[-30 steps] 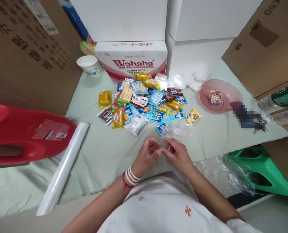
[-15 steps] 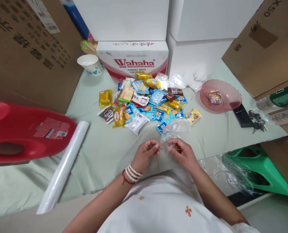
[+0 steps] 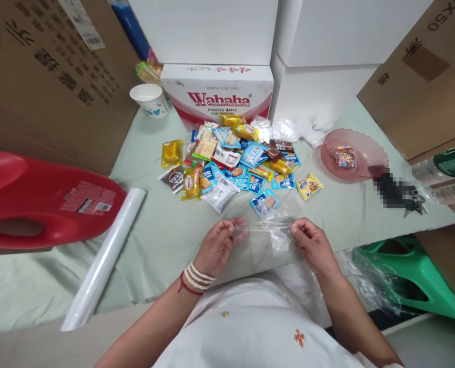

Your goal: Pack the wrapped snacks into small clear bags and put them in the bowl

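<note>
A clear plastic bag (image 3: 280, 239) is stretched between my two hands, its edge pulled into a nearly straight line. My left hand (image 3: 218, 246), with beads at the wrist, pinches one end; some of its fingers show through the film. At the other end, my right hand (image 3: 313, 244) pinches the bag between thumb and fingers. Below the stretched edge the film hangs crumpled. Just beyond it lies a blue snack packet (image 3: 264, 202), partly behind the film. A pile of wrapped snacks (image 3: 227, 158) spreads behind that, with a yellow cookie packet (image 3: 309, 186) at its right.
A pink bowl (image 3: 359, 168) at right holds one wrapped snack (image 3: 344, 157). Keys (image 3: 415, 203) lie near it. At left are a red jug (image 3: 54, 199), a plastic film roll (image 3: 103, 260) and a paper cup (image 3: 150, 100). A Wahaha box (image 3: 219, 92) stands behind.
My hands have moved apart, left hand leftward and right hand rightward, pulling the bag's edge taut. The view has shifted slightly, and more of the blue packet shows.
</note>
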`<action>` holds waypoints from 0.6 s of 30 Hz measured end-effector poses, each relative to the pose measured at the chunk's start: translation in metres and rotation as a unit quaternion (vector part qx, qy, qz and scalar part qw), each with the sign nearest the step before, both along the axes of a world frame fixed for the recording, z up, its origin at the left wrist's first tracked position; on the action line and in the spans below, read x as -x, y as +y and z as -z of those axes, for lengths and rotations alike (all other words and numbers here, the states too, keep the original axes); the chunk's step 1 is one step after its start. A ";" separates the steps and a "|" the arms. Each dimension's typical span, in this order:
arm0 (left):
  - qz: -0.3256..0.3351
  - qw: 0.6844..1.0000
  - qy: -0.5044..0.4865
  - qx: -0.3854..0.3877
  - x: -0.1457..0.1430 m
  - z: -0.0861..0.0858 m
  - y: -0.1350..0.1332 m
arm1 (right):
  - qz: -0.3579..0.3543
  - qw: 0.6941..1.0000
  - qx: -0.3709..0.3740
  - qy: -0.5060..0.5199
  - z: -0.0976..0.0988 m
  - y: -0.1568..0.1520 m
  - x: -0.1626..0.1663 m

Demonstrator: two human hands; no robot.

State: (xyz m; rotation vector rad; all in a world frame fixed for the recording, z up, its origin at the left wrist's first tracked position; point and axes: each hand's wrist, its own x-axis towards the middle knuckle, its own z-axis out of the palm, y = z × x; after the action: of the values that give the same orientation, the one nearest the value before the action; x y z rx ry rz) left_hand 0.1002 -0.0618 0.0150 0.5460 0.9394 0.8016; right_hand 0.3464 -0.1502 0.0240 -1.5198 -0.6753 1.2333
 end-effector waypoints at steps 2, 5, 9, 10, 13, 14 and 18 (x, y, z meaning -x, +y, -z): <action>-0.011 1.000 -0.015 0.019 0.004 -0.002 0.001 | -0.032 0.999 0.015 -0.041 0.001 -0.010 -0.013; -0.019 1.000 0.010 0.016 0.007 -0.002 0.002 | -0.129 0.976 0.014 -0.177 -0.006 -0.019 -0.031; 0.003 0.999 0.031 -0.007 0.000 0.000 -0.003 | -0.171 0.929 -0.038 -0.325 -0.016 -0.007 -0.025; 0.008 0.999 0.028 -0.013 -0.004 0.000 -0.005 | -0.175 0.923 -0.044 -0.340 -0.016 0.000 -0.017; 0.022 1.000 0.004 -0.017 -0.014 -0.004 -0.010 | -0.189 0.916 -0.025 -0.353 -0.006 0.028 0.016; 0.026 1.000 0.003 -0.017 -0.017 -0.006 -0.011 | -0.197 0.912 -0.020 -0.359 -0.002 0.036 0.027; 0.036 0.983 0.154 -0.095 -0.021 -0.014 -0.009 | -0.244 0.883 -0.070 -0.396 0.000 0.058 0.057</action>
State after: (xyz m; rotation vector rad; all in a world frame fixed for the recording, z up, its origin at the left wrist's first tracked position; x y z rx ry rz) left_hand 0.1210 -0.0708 0.0286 0.8835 1.1248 0.7576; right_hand 0.2893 -0.0923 0.0236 -1.7775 -1.7329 0.8334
